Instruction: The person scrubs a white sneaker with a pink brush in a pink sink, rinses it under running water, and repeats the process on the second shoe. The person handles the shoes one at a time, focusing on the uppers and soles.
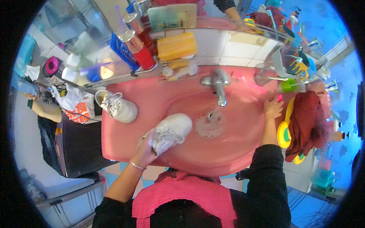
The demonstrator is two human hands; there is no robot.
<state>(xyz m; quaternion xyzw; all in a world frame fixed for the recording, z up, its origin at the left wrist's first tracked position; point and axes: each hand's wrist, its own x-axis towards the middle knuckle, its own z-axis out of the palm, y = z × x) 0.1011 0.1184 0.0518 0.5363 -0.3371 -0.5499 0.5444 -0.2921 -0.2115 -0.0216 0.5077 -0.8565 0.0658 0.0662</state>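
My left hand (146, 149) grips a white lace-up sneaker (178, 125) by its heel end, over the left side of the pink sink basin (239, 125). The toe points up and right, towards the faucet. Another white sneaker (125, 109) stands on the sink's left ledge. My right hand (273, 108) is at the basin's right rim, beside a dark red cloth (305, 122). A small bright pink thing (280, 98) shows at its fingertips; whether the hand holds it is unclear. Suds (209, 125) lie around the drain (210, 116), below the chrome faucet (219, 85).
A pink object (249, 82), a clear cup (263, 75) and a green cup (288, 85) stand behind the basin. Yellow soap (177, 46) rests on a wire rack. A red bottle (144, 58) is on the shelf. A plastic bag (77, 104) lies at left.
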